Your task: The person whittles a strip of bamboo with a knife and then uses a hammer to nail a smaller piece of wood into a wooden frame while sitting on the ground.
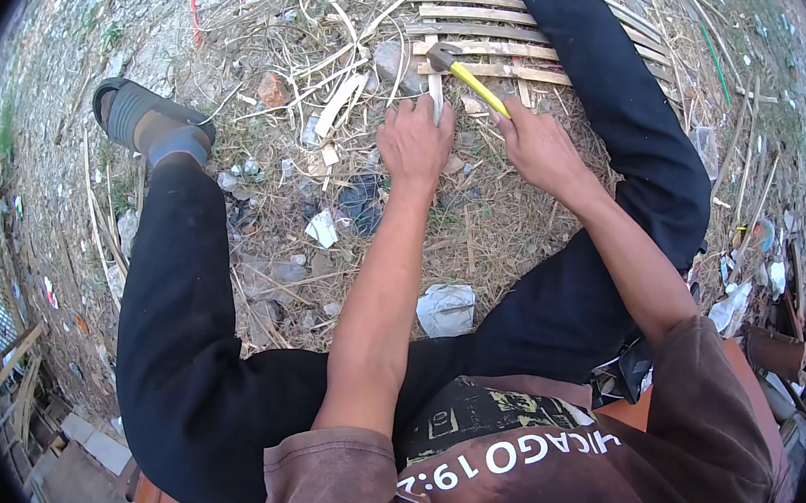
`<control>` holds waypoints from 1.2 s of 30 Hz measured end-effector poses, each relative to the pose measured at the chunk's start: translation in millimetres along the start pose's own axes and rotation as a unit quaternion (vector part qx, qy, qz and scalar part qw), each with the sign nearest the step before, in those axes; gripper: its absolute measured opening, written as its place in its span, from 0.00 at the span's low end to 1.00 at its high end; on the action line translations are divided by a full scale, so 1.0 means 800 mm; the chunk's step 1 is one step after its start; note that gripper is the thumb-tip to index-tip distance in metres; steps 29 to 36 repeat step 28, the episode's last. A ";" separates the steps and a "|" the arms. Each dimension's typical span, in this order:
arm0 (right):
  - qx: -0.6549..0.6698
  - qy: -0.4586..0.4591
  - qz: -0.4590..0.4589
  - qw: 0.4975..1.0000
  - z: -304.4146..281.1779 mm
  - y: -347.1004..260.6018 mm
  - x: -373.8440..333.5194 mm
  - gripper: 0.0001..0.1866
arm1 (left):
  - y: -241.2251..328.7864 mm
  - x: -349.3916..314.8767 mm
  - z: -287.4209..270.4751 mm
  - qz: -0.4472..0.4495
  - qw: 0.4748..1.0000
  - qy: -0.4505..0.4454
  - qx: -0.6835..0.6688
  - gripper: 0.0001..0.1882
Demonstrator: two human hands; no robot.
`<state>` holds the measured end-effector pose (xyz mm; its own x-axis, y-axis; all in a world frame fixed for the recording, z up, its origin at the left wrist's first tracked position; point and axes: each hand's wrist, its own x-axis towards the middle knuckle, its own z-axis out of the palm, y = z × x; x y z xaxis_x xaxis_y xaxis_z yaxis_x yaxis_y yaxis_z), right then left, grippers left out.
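Observation:
My right hand [546,150] is wrapped round the yellow handle of a hammer [479,89]. Its dark metal head is over the near left edge of a rack of thin wooden slats [487,26], close to a crosswise strip. To the left, my left hand [415,142] has its fingers closed at the near end of that pale wooden strip [436,91], which runs away from me under the slat ends. Whether a nail sits under the hammer head is too small to tell. A grey stone [395,64] lies just left of the slat ends.
Loose pale wood shavings and strips [340,104] litter the ground at the far middle. A reddish stone [273,90] lies left of them. My legs in black trousers spread to both sides, the right foot by the rack. Crumpled white scrap [446,310] lies between my thighs.

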<state>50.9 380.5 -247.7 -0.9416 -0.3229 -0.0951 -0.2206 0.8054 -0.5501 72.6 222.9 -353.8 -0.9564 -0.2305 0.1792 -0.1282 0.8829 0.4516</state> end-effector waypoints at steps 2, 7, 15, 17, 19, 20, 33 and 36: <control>-0.012 -0.061 0.059 0.996 0.001 0.005 0.000 0.12 | -0.001 -0.006 -0.003 -0.020 1.000 -0.009 0.007 0.15; 0.129 0.047 -0.016 0.990 -0.037 -0.059 0.004 0.08 | -0.014 -0.003 -0.005 -0.009 1.000 0.007 0.002 0.14; 0.059 -0.003 0.082 0.995 -0.005 -0.009 -0.005 0.13 | -0.002 0.000 -0.006 -0.011 1.000 -0.014 -0.004 0.15; 0.092 0.021 0.083 0.992 -0.014 -0.016 -0.013 0.13 | -0.004 0.005 -0.009 -0.007 1.000 -0.004 -0.013 0.15; 0.145 0.045 0.098 0.984 -0.015 -0.013 -0.030 0.14 | -0.007 0.003 -0.012 -0.011 0.999 -0.046 -0.002 0.15; 0.157 0.038 0.112 0.980 -0.007 -0.009 -0.041 0.15 | -0.012 0.001 -0.015 -0.009 0.999 -0.033 0.002 0.15; 0.329 0.033 0.238 0.913 0.008 0.011 -0.126 0.16 | 0.002 0.017 -0.031 -0.011 0.996 -0.085 0.013 0.20; 0.329 0.033 0.238 0.913 0.008 0.011 -0.126 0.16 | 0.002 0.017 -0.031 -0.011 0.996 -0.085 0.013 0.20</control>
